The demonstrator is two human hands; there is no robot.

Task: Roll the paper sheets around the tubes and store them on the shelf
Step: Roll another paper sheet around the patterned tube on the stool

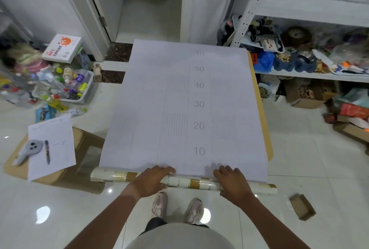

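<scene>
a person stands at the near end of a narrow worktop (268, 145), both hands laid on a long tube (179, 182) that lies crosswise along the near edge of a large paper sheet (179, 109). the left hand (152, 179) rests over the tube left of centre, fingers bent over its top and reaching onto the paper's edge; its grip is wrapped loosely on the tube. the right hand (232, 182) does the same right of centre, fingers curved over the tube, thumb side toward the person. the tube, patterned in white tiles with tan bands, sticks out past the sheet on both sides. the sheet lies flat and unrolled, stretching away toward a doorway (149, 9), its centre column printed with the numbers 10, 20, 30, 40, 50 and, at the far end, what reads as another 10. only a tan strip of the worktop shows along the sheet's right side.

to the right stands a white metal shelf (311, 73), its lower levels crowded with bags, bowls and boxes. on the left, a cardboard box (87, 141) carries a loose white page (58, 149) with a pen (47, 152) and a grey handheld device (30, 152) on it. beyond it, a bin of plastic bottles (65, 85) sits on the glossy tiled floor (299, 159). a small brown box (302, 206) lies on the floor near the tube's right end. the person's pale sneakers (194, 210) show below the tube.
</scene>
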